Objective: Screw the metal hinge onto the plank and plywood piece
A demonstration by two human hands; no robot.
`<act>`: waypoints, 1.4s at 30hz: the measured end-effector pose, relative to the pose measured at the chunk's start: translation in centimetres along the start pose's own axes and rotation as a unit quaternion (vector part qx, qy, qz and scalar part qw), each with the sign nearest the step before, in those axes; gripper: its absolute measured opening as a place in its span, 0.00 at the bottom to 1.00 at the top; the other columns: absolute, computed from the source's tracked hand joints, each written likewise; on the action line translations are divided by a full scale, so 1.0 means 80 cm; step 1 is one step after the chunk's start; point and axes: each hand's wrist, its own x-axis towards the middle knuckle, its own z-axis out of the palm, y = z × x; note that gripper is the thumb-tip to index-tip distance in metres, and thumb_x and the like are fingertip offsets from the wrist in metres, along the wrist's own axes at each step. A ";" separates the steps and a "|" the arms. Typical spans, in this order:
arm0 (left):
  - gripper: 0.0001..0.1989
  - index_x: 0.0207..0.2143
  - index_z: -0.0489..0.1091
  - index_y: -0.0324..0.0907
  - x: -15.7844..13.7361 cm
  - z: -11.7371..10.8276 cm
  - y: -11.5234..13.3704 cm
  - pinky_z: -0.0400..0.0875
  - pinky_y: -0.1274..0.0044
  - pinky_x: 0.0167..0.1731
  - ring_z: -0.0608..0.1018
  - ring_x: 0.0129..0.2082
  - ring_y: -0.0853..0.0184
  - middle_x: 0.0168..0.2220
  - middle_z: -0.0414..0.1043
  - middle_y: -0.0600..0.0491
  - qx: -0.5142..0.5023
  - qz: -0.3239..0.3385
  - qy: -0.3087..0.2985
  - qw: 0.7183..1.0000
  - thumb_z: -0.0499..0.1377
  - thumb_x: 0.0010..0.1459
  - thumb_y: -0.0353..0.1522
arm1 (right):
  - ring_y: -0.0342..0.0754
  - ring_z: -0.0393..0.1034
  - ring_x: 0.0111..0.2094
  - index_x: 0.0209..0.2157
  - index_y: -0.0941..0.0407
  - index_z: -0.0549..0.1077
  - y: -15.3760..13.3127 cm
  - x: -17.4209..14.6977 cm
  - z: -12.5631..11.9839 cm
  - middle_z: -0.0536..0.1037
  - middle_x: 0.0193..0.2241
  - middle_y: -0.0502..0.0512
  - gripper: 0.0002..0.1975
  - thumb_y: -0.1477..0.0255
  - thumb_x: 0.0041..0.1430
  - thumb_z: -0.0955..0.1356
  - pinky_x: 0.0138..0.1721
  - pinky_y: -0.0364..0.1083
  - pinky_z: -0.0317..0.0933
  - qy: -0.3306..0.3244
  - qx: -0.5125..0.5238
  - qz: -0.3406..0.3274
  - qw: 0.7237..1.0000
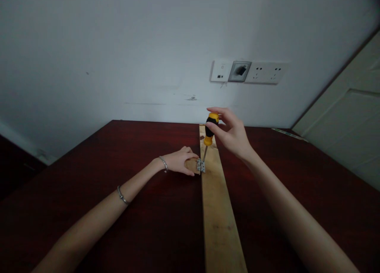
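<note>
My right hand (230, 130) grips the yellow and black handle of a screwdriver (211, 124), held nearly upright with a slight tilt. Its metal shaft runs down to a small metal hinge (203, 166), and the tip meets the hinge leaf on the long wooden plank (219, 209). My left hand (179, 160) is closed around a small wooden block (192, 165) lying against the plank's left edge. The hinge spans the joint between block and plank. Any screw under the tip is too small to make out.
The plank lies lengthwise on a dark red table (142, 146), reaching almost to the white wall (148, 47). Wall sockets (264, 72) and a plugged-in black plug (240, 70) are above the table. A pale panelled door (350, 118) stands at the right. A thin flat strip (289, 134) lies at the back right.
</note>
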 end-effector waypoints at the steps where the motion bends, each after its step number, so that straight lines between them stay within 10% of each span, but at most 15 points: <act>1: 0.34 0.54 0.64 0.41 0.000 -0.001 0.001 0.61 0.69 0.52 0.64 0.48 0.60 0.46 0.60 0.48 0.001 -0.001 -0.001 1.000 0.67 0.46 0.43 | 0.48 0.67 0.43 0.45 0.49 0.72 -0.001 0.000 0.001 0.70 0.42 0.54 0.15 0.68 0.54 0.70 0.42 0.50 0.67 0.009 -0.024 -0.003 1.000; 12: 0.33 0.53 0.64 0.43 -0.001 -0.001 -0.001 0.61 0.69 0.51 0.65 0.47 0.60 0.45 0.60 0.48 0.012 0.006 -0.003 1.000 0.65 0.47 0.45 | 0.49 0.69 0.49 0.46 0.46 0.73 -0.001 0.007 -0.012 0.73 0.49 0.51 0.14 0.68 0.63 0.61 0.54 0.57 0.60 -0.051 0.079 0.009 0.995; 22: 0.32 0.52 0.65 0.43 -0.001 -0.001 -0.001 0.61 0.69 0.51 0.65 0.47 0.60 0.44 0.60 0.48 0.014 0.004 -0.008 1.000 0.65 0.47 0.45 | 0.46 0.69 0.40 0.36 0.51 0.73 0.007 0.007 -0.002 0.72 0.37 0.51 0.09 0.68 0.51 0.72 0.41 0.49 0.68 0.024 0.048 -0.004 0.999; 29: 0.31 0.52 0.65 0.44 -0.001 0.000 -0.001 0.62 0.69 0.50 0.65 0.47 0.59 0.45 0.60 0.49 0.009 0.002 -0.008 1.000 0.65 0.47 0.45 | 0.49 0.68 0.51 0.44 0.47 0.75 0.000 0.006 -0.009 0.76 0.47 0.51 0.12 0.67 0.62 0.63 0.55 0.57 0.59 -0.035 0.081 0.007 0.996; 42: 0.33 0.54 0.64 0.41 0.000 -0.002 0.001 0.61 0.70 0.52 0.64 0.48 0.60 0.45 0.60 0.47 0.019 -0.005 -0.020 1.000 0.64 0.48 0.45 | 0.48 0.68 0.45 0.38 0.49 0.75 0.000 0.007 -0.006 0.71 0.42 0.53 0.08 0.67 0.54 0.70 0.45 0.51 0.67 0.003 0.040 -0.003 0.999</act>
